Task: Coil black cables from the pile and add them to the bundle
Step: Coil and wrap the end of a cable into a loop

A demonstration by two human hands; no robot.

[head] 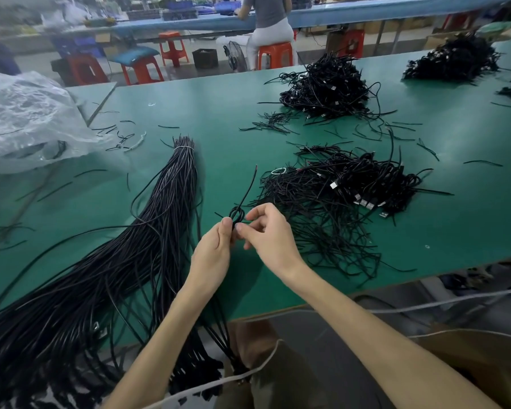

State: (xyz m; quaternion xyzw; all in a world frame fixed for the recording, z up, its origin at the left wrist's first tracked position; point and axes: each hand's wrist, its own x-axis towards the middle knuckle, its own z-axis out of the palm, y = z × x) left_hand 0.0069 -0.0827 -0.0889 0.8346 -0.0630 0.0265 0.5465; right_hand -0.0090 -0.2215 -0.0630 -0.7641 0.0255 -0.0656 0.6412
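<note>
A small coil of black cable (237, 215) sits between my two hands above the green table (219, 119), one loose end sticking up and away. My left hand (214, 250) pinches the coil from the left. My right hand (267, 228) pinches it from the right with thumb and fingertips. To the left lies a long bundle of straight black cables (148, 231), tied near its far end with a white band. Just right of my hands is a loose heap of coiled black cables (345, 196) with metal plugs.
Two more black cable heaps (326, 87) (455, 59) lie farther back on the table. Crumpled clear plastic (27, 119) covers the left side. Short black ties are scattered about. A person sits on a red stool (275, 54) behind the table. The table's near edge runs just below my wrists.
</note>
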